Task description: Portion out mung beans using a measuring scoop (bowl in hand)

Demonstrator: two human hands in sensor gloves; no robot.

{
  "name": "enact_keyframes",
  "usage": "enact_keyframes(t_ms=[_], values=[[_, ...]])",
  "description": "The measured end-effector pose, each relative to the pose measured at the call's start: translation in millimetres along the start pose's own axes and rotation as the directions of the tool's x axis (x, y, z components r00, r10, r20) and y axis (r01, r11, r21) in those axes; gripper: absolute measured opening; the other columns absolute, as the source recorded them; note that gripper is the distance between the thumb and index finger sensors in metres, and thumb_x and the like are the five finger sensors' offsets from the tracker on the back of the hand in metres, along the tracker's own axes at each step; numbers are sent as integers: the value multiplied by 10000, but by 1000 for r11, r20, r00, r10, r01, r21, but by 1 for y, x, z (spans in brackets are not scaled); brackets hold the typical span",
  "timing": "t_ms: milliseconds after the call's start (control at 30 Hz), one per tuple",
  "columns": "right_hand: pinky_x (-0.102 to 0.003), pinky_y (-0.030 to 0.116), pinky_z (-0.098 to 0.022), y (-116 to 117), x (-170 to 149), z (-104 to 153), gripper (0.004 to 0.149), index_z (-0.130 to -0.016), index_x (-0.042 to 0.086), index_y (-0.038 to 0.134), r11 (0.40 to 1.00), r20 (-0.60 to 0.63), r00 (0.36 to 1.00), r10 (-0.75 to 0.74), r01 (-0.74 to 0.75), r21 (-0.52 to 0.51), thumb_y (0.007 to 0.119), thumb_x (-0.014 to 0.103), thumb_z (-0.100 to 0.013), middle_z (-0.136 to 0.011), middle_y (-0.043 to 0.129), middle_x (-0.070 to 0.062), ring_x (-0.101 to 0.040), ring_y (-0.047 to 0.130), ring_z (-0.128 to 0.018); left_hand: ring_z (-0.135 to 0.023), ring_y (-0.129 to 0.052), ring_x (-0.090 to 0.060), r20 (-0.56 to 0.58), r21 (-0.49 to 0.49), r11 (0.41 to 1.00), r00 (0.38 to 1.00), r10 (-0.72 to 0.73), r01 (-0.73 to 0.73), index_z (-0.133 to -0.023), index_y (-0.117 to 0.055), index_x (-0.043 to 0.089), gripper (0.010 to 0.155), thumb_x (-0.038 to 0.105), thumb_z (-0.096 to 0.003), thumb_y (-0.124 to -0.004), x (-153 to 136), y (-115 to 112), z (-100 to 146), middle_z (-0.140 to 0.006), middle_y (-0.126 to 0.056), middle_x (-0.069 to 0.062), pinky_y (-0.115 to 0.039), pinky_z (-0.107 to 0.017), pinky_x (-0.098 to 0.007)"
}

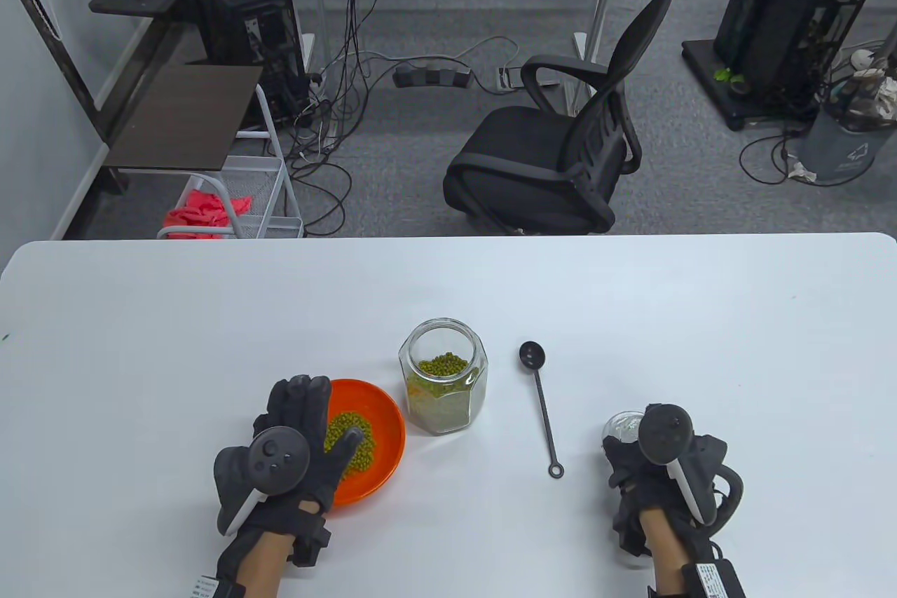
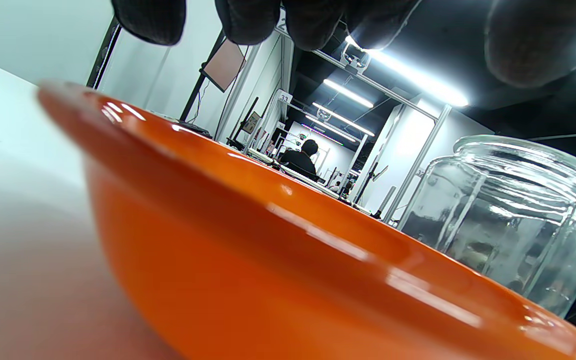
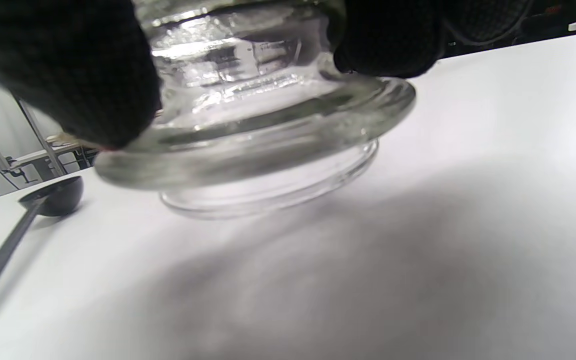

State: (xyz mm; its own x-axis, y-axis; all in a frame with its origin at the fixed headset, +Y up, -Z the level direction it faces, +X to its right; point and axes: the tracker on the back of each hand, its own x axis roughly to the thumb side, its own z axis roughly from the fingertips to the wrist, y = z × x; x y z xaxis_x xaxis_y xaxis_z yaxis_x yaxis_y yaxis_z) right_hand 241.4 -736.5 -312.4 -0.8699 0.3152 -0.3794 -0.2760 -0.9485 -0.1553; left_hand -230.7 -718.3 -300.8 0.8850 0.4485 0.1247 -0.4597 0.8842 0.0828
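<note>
The orange bowl (image 1: 375, 437) sits on the table just left of the open jar (image 1: 443, 374), some mung beans (image 1: 354, 440) already in it. The left hand (image 1: 291, 447) hovers above it, fingers spread. The right hand (image 1: 648, 468) grips the glass lid (image 3: 248, 135); better to park it well aside, then take the scoop (image 1: 541, 402) by its handle.

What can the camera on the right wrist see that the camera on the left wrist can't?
Only the right wrist view shows the glass lid, held at its top by the right hand's fingers and touching the white table, with the black measuring scoop lying beside it. Only the left wrist view shows the orange bowl up close, the open glass jar behind it, and the left hand's fingertips above the bowl. Both share the white table and gloved fingers at the top edge.
</note>
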Motion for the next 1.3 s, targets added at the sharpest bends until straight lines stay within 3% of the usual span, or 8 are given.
enact_keyframes(t_ms=[467, 1000, 1300], values=[[-727, 546, -604, -26, 44, 8, 821, -990, 66, 630, 996, 134, 989, -61, 70, -62, 979, 441, -348, -955, 645, -292, -489, 774, -715, -1151, -346, -427, 3, -2, 1000, 1000, 16, -16, -1140, -299, 317, 842, 718, -477, -627, 0, 0, 0, -1168, -282, -19, -467, -756, -704], [-729, 548, -602, -76, 118, 14, 816, -993, 65, 630, 977, 282, 945, -166, 197, -82, 974, 439, -355, -960, 640, -293, -492, 772, -719, -1150, -344, -428, 3, -4, 999, 999, 32, -32, -1141, -300, 317, 842, 719, -477, -625, -2, -1, 0, -1168, -283, -21, -469, -755, -705], [-721, 569, -588, -84, 152, 20, 811, -998, 68, 626, 953, 358, 905, -230, 284, -108, 975, 419, -355, -971, 631, -292, -500, 767, -734, -1150, -343, -430, -2, 0, 999, 999, 54, -54, -1141, -300, 316, 840, 719, -478, -624, -4, 1, 0, -1169, -281, -21, -467, -755, -706]])
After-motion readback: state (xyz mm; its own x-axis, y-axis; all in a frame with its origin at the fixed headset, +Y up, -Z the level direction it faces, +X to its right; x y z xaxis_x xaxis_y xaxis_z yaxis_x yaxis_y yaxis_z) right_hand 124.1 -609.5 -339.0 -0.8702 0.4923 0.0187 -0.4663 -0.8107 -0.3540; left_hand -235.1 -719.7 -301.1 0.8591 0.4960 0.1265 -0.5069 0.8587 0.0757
